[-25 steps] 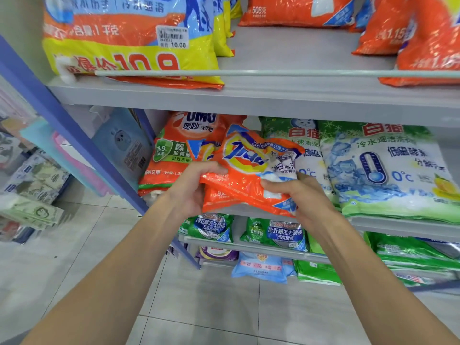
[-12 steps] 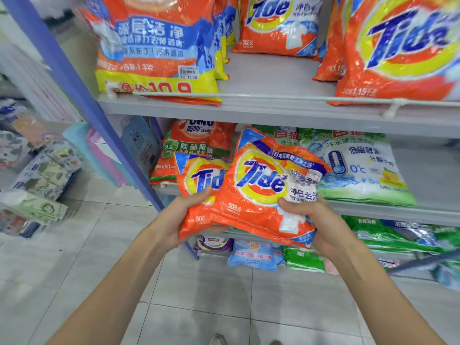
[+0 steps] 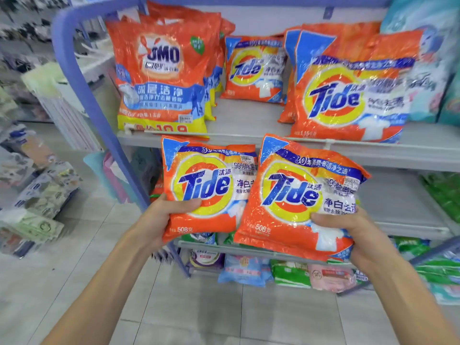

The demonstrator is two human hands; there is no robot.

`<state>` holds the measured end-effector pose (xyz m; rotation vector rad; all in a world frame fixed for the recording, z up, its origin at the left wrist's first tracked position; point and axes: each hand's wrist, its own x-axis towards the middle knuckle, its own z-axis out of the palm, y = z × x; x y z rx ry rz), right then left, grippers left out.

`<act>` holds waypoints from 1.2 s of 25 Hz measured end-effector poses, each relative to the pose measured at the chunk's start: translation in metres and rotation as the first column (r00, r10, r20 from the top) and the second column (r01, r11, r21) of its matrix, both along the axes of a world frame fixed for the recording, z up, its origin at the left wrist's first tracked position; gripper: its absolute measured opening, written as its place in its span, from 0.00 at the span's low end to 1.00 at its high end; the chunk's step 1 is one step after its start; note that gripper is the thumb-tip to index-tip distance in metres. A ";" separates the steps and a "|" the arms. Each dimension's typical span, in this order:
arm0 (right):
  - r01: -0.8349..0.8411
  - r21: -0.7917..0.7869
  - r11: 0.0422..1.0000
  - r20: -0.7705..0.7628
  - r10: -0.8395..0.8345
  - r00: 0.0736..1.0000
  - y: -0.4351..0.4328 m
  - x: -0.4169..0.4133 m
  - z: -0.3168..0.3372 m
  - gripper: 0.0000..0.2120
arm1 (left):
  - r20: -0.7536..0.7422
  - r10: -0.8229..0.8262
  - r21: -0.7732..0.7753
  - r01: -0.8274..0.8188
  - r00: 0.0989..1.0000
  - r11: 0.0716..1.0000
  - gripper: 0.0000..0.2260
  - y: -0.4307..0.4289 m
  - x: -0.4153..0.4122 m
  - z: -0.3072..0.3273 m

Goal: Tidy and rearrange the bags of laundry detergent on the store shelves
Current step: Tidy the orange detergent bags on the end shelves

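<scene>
Both hands have lifted and split the pair: left hand (image 3: 159, 217) grasps one Tide bag (image 3: 206, 188), right hand (image 3: 348, 235) the other bag (image 3: 298, 197), ready for the upper shelf (image 3: 249, 125) above them.

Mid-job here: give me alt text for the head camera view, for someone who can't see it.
Two bare hands each hold a small orange Tide bag in front of store shelves: the left hand grips one Tide bag, the right hand another. On the shelf above stand OMO bags and more Tide bags.
</scene>
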<state>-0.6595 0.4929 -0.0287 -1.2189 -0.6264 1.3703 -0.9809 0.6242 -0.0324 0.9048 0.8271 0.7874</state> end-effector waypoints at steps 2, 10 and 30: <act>-0.009 0.050 0.999 0.019 0.008 1.000 -0.003 0.005 0.023 0.29 | 0.015 -0.012 0.041 0.011 1.000 0.999 0.47 0.000 0.005 0.017; 0.069 0.137 0.988 -0.163 -0.046 0.986 0.017 0.032 0.089 0.14 | 0.144 0.060 0.140 -0.080 0.988 0.987 0.21 0.012 0.028 0.064; 0.270 0.230 0.935 -0.118 -0.248 0.962 0.112 0.062 0.127 0.08 | -0.046 -0.015 0.177 0.023 0.999 0.984 0.27 0.147 0.074 0.116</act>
